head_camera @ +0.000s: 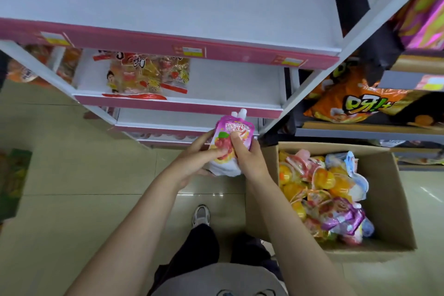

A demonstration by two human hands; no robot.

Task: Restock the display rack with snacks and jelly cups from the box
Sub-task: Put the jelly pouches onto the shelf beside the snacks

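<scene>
From the head view, both hands held a pink spouted jelly pouch [231,145] just in front of the lower edge of the display rack [168,45]. The left hand [199,158] curled round the pouch's left side and bottom, thumb laid across its printed face; the right hand [247,154] gripped its right side, thumb also on the face. Two white spouts showed at the pouch's top, so there may have been two pouches together; I could not tell. The spouts overlapped the pink front lip of the rack's second shelf. On that shelf, left of the pouch, lay bags of jelly cups [146,74], with bare white shelf to their right. The rack's top shelf was bare white. The open cardboard box [384,199] stood on the tiled floor [72,199] to the right of the rack, its near wall just beside the right forearm, holding jelly cups and pouches [322,194]. Open floor lay left of the box.
</scene>
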